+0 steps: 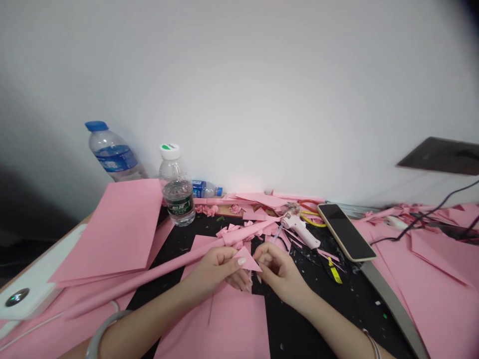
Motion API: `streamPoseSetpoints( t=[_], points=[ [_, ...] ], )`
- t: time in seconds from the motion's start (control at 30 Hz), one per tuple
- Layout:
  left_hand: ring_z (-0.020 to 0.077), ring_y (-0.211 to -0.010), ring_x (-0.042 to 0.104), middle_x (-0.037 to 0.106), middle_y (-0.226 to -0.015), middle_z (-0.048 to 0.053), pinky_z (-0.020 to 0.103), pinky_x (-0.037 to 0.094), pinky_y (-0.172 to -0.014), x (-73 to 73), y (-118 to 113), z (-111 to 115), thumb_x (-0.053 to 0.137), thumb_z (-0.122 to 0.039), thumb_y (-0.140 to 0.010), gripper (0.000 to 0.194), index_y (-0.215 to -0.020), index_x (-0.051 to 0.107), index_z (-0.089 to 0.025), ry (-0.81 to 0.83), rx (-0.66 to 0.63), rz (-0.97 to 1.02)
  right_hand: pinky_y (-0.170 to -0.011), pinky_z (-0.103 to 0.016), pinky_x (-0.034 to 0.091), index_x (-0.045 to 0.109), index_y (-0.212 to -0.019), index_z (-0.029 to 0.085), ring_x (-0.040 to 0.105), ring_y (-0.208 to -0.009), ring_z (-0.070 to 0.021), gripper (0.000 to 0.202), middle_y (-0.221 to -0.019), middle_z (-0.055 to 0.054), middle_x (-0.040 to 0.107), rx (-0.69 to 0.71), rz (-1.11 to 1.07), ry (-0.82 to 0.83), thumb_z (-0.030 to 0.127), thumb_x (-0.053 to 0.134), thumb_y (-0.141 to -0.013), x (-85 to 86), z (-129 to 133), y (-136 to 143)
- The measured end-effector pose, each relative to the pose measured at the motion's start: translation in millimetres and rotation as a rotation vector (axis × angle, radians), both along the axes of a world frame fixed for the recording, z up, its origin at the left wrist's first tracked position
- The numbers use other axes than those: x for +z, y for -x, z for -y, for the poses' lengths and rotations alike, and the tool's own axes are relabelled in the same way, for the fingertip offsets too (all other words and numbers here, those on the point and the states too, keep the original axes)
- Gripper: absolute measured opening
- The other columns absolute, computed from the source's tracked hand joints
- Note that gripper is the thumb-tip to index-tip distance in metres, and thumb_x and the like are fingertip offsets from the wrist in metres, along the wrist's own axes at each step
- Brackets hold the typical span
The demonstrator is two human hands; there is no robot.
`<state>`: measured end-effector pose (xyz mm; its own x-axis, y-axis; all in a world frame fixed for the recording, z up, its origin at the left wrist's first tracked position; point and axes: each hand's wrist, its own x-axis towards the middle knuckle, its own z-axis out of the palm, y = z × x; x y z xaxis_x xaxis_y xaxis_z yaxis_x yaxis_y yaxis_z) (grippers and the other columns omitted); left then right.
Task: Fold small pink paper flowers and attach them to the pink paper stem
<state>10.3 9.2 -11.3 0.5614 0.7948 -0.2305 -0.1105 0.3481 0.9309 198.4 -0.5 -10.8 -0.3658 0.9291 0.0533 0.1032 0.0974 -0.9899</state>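
1. Black matting [292, 331] covers a cluttered worktop pushed against a plain wall [262, 99], with a pink paper sheet [239, 324] lying nearest the wearer.
2. Just beyond the sheet's near part, the left hand [224, 267] pinches a small folded paper triangle [250, 257] between thumb and fingers, holding it above the mat. The right hand [280, 271], fingertips drawn together, meets the triangle's pointed end; whether it grips the paper cannot be told.
3. A slip of the left thumb could let the fold spring loose, and an uneven pull at the tip could crease or tear the paper.
4. A long rolled pink paper tube [160, 273] slants behind the left wrist; a nudge from that arm could roll or dent it.
5. Farther back, a pale glue gun [299, 229] rests near a smartphone [346, 232]. If the gun is hot, which does not show, a stray reach could burn fingers or smear glue.
6. Folded paper pieces [209, 210] lie by an upright green-labelled water bottle [177, 194]; an elbow's knock could topple it, and water would spoil the paper if the cap leaked.
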Motion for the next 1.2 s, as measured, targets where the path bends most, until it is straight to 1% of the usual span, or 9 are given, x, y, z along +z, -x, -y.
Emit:
streamPoseSetpoints(
  t=[0.1, 0.23, 0.37, 0.57, 0.73, 0.87, 0.97, 1.1, 1.2],
  points=[
    [0.0158, -0.057, 0.068, 0.071, -0.064, 0.005, 0.027, 0.053, -0.061, 0.2, 0, -1, 0.067, -0.057, -0.074, 0.045, -0.071, 0.063, -0.013, -0.006, 0.020, -0.010, -0.050, -0.021, 0.037, 0.053, -0.092, 0.020, 0.048, -0.057, -0.0107, 0.013, -0.073, 0.002, 0.054, -0.066, 0.050, -0.141, 0.022, 0.061, -0.081, 1.0, -1, -1],
    [0.0165, -0.059, 0.068, 0.072, -0.063, 0.006, 0.026, 0.053, -0.060, -0.2, 1, -1, 0.064, -0.058, -0.076, 0.046, -0.071, 0.063, -0.013, -0.015, 0.012, -0.053, -0.051, -0.021, 0.040, 0.064, -0.092, 0.022, 0.053, -0.069, -0.0131, 0.022, -0.093, -0.004, 0.059, -0.034, 0.134, -0.298, 0.007, 0.057, -0.077, 6.0, -3, -5],
    [0.0178, -0.061, 0.070, 0.073, -0.065, 0.006, 0.027, 0.054, -0.061, -2.0, 2, -1, 0.065, -0.055, -0.077, 0.042, -0.073, 0.062, -0.013, -0.008, -0.024, -0.044, -0.055, -0.022, 0.041, 0.071, -0.083, 0.023, 0.056, -0.082, -0.0154, 0.027, -0.102, -0.005, 0.057, 0.027, 0.156, -0.302, 0.000, 0.059, -0.075, 11.6, -4, -8],
    [0.0190, -0.063, 0.072, 0.075, -0.069, 0.007, 0.028, 0.056, -0.062, -3.3, 1, -1, 0.065, -0.049, -0.079, 0.037, -0.072, 0.061, -0.013, -0.011, -0.090, -0.047, -0.061, -0.023, 0.042, 0.069, -0.071, 0.020, 0.054, -0.078, -0.0138, 0.014, -0.102, -0.004, 0.055, 0.055, 0.048, -0.167, 0.007, 0.068, -0.075, 9.7, -6, -7],
    [0.0212, -0.066, 0.073, 0.076, -0.072, 0.010, 0.031, 0.058, -0.065, -2.5, -1, 2, 0.059, -0.054, -0.083, 0.043, -0.073, 0.065, -0.012, -0.078, -0.115, -0.108, -0.062, -0.024, 0.042, 0.064, -0.066, 0.018, 0.056, -0.080, -0.0156, 0.012, -0.094, -0.004, 0.057, -0.014, -0.003, -0.094, 0.012, 0.069, -0.075, 6.3, -4, -3],
    [0.0209, -0.065, 0.073, 0.076, -0.070, 0.010, 0.030, 0.058, -0.064, 1.5, -4, 4, 0.055, -0.058, -0.083, 0.047, -0.072, 0.063, -0.013, -0.080, -0.096, -0.143, -0.065, -0.025, 0.043, 0.061, -0.065, 0.018, 0.059, -0.083, -0.0175, 0.014, -0.090, -0.005, 0.061, -0.041, -0.023, -0.052, 0.013, 0.070, -0.074, 4.9, -3, -1],
    [0.0212, -0.063, 0.073, 0.075, -0.068, 0.010, 0.031, 0.058, -0.062, 4.1, -5, 5, 0.058, -0.057, -0.080, 0.044, -0.069, 0.059, -0.014, -0.067, -0.092, -0.158, -0.057, -0.023, 0.043, 0.057, -0.064, 0.017, 0.057, -0.070, -0.0135, 0.017, -0.084, -0.003, 0.060, -0.051, -0.037, 0.011, 0.018, 0.071, -0.074, 3.1, -2, 1],
    [0.0220, -0.066, 0.073, 0.075, -0.069, 0.011, 0.032, 0.058, -0.064, 1.3, -5, 6, 0.060, -0.049, -0.080, 0.037, -0.065, 0.054, -0.016, -0.081, -0.096, -0.158, -0.037, -0.018, 0.028, 0.050, -0.065, 0.018, 0.041, -0.041, -0.0043, 0.026, -0.070, 0.002, 0.057, -0.038, -0.005, 0.160, 0.031, 0.069, -0.077, -0.1, -2, 2],
    [0.0221, -0.068, 0.074, 0.076, -0.070, 0.010, 0.032, 0.058, -0.065, -2.6, -5, 5, 0.060, -0.043, -0.081, 0.032, -0.065, 0.054, -0.016, -0.093, -0.096, -0.152, -0.034, -0.017, 0.023, 0.048, -0.067, 0.019, 0.037, -0.034, -0.0036, 0.030, -0.055, 0.006, 0.052, -0.032, 0.034, 0.223, 0.037, 0.068, -0.078, -1.6, -2, 2]
  ],
)
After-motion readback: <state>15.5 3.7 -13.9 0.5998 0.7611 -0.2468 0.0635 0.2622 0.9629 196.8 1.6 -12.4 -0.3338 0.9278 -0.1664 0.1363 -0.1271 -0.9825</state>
